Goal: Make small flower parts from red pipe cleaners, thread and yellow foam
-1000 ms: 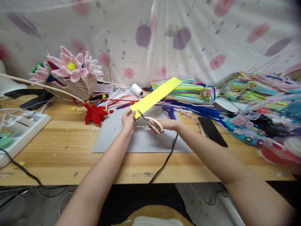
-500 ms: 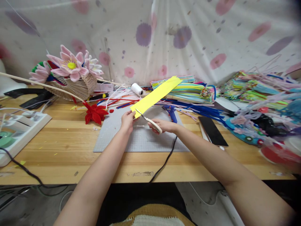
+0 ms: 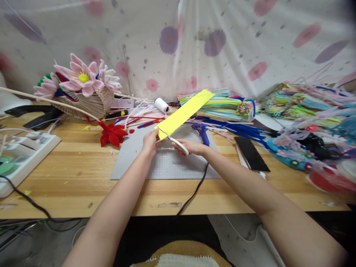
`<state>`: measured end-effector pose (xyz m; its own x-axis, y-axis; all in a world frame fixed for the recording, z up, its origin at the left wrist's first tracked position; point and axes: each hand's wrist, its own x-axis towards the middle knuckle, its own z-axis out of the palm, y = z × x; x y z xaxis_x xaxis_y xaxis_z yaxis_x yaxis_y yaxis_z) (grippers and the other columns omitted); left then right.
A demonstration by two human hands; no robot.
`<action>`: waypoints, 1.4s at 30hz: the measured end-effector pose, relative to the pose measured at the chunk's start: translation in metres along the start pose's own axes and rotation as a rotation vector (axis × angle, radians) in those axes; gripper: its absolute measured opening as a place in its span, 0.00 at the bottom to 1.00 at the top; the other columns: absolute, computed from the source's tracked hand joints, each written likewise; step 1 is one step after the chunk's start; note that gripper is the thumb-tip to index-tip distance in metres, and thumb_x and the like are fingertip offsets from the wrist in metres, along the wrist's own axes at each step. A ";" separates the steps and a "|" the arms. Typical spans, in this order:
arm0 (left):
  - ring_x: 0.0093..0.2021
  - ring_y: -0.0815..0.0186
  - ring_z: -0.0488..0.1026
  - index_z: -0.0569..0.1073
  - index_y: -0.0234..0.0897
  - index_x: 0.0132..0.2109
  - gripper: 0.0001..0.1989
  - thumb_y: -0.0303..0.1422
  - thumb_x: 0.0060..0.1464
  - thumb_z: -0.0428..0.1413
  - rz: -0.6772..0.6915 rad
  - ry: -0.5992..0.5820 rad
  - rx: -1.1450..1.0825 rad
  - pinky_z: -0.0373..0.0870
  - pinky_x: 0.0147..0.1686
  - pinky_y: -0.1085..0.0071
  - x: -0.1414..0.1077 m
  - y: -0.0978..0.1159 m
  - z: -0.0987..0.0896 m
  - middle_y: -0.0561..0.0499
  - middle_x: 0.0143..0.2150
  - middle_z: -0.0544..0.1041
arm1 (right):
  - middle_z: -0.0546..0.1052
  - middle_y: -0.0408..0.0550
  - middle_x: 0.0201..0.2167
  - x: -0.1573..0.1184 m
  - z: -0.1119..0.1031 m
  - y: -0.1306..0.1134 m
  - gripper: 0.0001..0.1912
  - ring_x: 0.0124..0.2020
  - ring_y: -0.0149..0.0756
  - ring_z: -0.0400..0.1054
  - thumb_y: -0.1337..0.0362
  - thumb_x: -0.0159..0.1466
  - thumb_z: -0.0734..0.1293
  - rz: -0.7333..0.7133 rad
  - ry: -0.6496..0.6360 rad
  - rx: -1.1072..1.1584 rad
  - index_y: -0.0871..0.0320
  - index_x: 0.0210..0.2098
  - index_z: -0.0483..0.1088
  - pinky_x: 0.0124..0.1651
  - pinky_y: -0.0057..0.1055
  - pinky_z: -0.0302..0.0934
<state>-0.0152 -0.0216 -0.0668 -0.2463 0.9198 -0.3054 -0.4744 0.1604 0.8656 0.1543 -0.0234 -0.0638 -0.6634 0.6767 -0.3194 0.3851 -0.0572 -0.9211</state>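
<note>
A long yellow strip (image 3: 185, 114) slants up and to the right above the grey cutting mat (image 3: 133, 159). My left hand (image 3: 150, 142) pinches its lower left end. Closed round the white handles of the scissors (image 3: 179, 145) is my right hand (image 3: 189, 147). The scissor blades point left and lie across the strip's lower end, close to my left fingers. Just right of the strip, a blue glue gun (image 3: 202, 132) rests on the mat.
A red flower (image 3: 112, 134) and a basket with pink flowers (image 3: 83, 77) stand left. Bundles of pipe cleaners (image 3: 222, 105) lie behind the mat. A phone (image 3: 251, 154) lies right, a white power strip (image 3: 30, 155) far left. A black cable crosses the front edge.
The scissors and my right hand have moved slightly left, and the blades now lie further across the strip's end. The handles look closer together.
</note>
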 end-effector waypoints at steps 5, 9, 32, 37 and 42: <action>0.24 0.72 0.68 0.64 0.33 0.26 0.05 0.27 0.46 0.54 0.051 0.039 0.060 0.70 0.28 0.70 -0.002 -0.001 0.003 0.53 0.23 0.71 | 0.60 0.36 0.16 0.001 0.002 -0.003 0.23 0.16 0.23 0.55 0.43 0.54 0.62 0.016 0.013 -0.005 0.57 0.29 0.56 0.17 0.21 0.47; 0.24 0.72 0.68 0.65 0.34 0.26 0.06 0.27 0.44 0.56 0.060 0.011 0.066 0.70 0.28 0.70 -0.003 0.000 0.002 0.53 0.23 0.71 | 0.59 0.34 0.16 0.005 0.001 -0.004 0.22 0.15 0.22 0.53 0.44 0.54 0.62 -0.034 -0.002 0.034 0.57 0.29 0.55 0.17 0.21 0.49; 0.25 0.71 0.69 0.65 0.34 0.28 0.06 0.30 0.42 0.56 0.264 0.222 -0.061 0.68 0.26 0.74 0.017 0.003 -0.065 0.53 0.25 0.71 | 0.76 0.60 0.37 -0.032 0.001 -0.013 0.17 0.38 0.46 0.70 0.55 0.56 0.62 0.359 0.360 -1.219 0.63 0.36 0.71 0.34 0.32 0.59; 0.25 0.72 0.68 0.65 0.35 0.28 0.11 0.34 0.39 0.59 0.307 0.234 -0.012 0.67 0.26 0.74 0.016 0.000 -0.071 0.55 0.25 0.70 | 0.72 0.60 0.40 -0.012 -0.013 -0.026 0.15 0.40 0.44 0.69 0.57 0.56 0.63 0.205 0.618 -0.976 0.62 0.38 0.69 0.41 0.36 0.61; 0.25 0.72 0.68 0.65 0.35 0.27 0.11 0.34 0.38 0.59 0.298 0.216 -0.010 0.66 0.25 0.75 0.014 0.000 -0.071 0.55 0.26 0.70 | 0.66 0.55 0.43 0.033 -0.033 -0.024 0.28 0.28 0.30 0.65 0.63 0.51 0.68 0.183 0.845 -0.003 0.55 0.50 0.57 0.26 0.30 0.66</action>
<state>-0.0783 -0.0343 -0.0993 -0.5467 0.8289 -0.1182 -0.3628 -0.1073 0.9257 0.1440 0.0243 -0.0448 0.1078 0.9761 -0.1886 0.4419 -0.2170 -0.8704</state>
